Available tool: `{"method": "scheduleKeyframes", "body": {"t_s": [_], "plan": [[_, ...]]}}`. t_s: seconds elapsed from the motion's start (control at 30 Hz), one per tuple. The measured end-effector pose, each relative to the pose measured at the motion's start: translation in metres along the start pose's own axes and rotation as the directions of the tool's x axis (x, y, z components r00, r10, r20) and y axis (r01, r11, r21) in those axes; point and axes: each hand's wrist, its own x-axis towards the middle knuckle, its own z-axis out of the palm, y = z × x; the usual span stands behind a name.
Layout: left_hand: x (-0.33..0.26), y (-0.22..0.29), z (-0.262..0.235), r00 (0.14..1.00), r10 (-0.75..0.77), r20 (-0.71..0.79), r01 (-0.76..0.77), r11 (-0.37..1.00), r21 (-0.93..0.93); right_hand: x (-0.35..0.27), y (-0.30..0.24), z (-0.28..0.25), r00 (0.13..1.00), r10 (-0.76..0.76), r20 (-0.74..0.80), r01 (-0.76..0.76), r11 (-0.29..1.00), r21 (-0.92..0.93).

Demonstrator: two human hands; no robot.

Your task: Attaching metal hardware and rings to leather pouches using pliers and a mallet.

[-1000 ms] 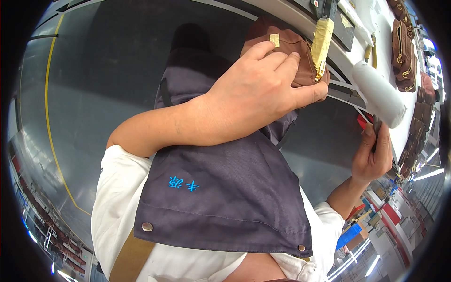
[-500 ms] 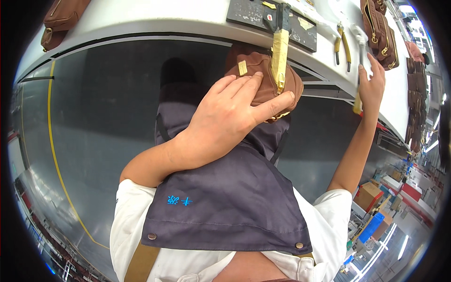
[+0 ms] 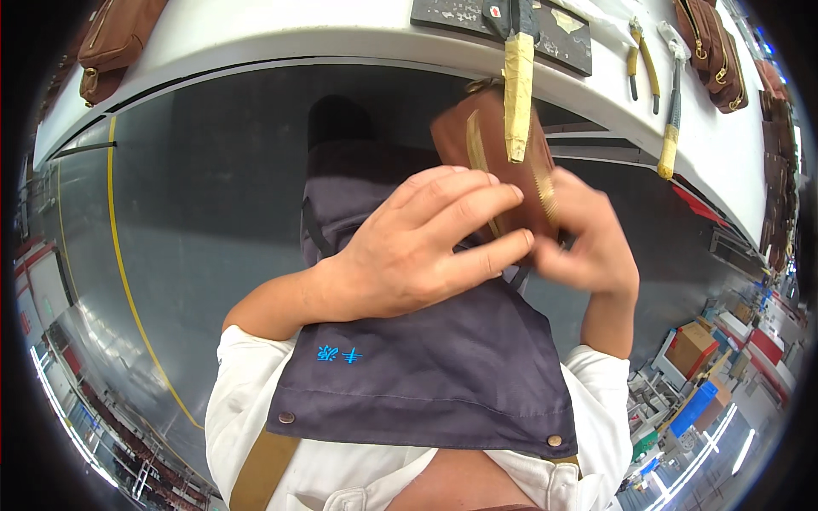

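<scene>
A brown bag with gold zips hangs below the table edge, over my lap. My left hand holds its lower part, fingers curved across it; its underside and some fingertips are hidden. My right hand is blurred and sits at the bag's right side, thumb and fingers bent around the zip edge. A yellow-taped bar juts from the table over the bag, its end between the two zips. To the right, a hammer-like tool with a yellow-tipped handle rests on the table.
Pliers with yellow handles lie beside the tool. A dark scuffed plate is under the bar. Brown bags stand at the far left and far right. The white table's edge curves across in front of me.
My right hand has left the hammer-like tool on the table and come in to the bag. The bag has been turned and shifted, and no longer sits around the bar's end.
</scene>
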Motion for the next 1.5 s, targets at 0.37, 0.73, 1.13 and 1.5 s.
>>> {"method": "scheduleKeyframes", "body": {"t_s": [0.37,0.73,1.13,1.5], "plan": [[-0.001,-0.046,0.03,0.854,-0.448,0.264,0.518,0.78,-0.351,0.013,0.007,0.017,0.884,-0.219,-0.412,0.005,0.887,-0.461],[-0.006,-0.055,0.03,0.622,-0.688,0.374,0.611,0.128,-0.781,0.037,0.04,0.06,0.686,-0.298,-0.664,0.055,0.931,-0.361],[-0.012,-0.067,0.038,0.578,-0.708,0.407,0.695,0.165,-0.7,0.037,0.035,0.096,0.698,-0.535,-0.476,0.187,0.778,-0.6],[-0.01,-0.076,0.027,0.562,-0.674,0.48,0.752,0.173,-0.636,0.049,0.073,0.089,0.746,-0.24,-0.621,0.057,0.953,-0.299]]}}
